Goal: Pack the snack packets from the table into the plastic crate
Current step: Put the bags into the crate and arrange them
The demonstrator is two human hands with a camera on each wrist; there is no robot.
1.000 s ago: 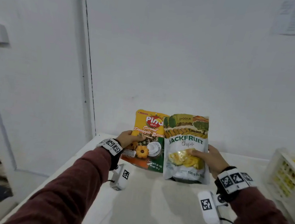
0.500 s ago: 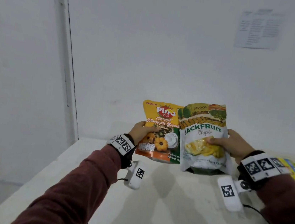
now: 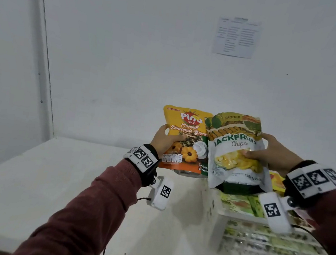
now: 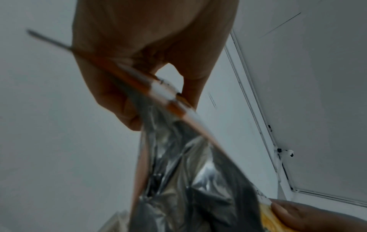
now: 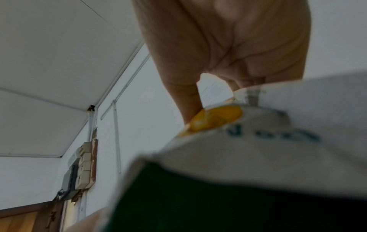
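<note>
My left hand (image 3: 167,137) pinches the left edge of an orange coconut pineapple biscuit packet (image 3: 184,142), held upright above the table. My right hand (image 3: 269,153) grips a white and green jackfruit chips packet (image 3: 236,157) by its right side, overlapping the biscuit packet's right edge. Both hang over the left end of the white plastic crate (image 3: 221,220). In the left wrist view thumb and fingers clamp the biscuit packet (image 4: 168,100) edge-on, its foil bottom showing. In the right wrist view the thumb presses on the chips packet (image 5: 258,141).
The crate holds several green and yellow snack packets (image 3: 240,204) and sits at the right on the white table (image 3: 49,187). A white wall stands close behind, with a paper sheet (image 3: 236,37) stuck on it. A door frame runs down the left.
Both hands carried the two packets to the right and higher, from over the bare table to above the crate's left end. The grips are the same.
</note>
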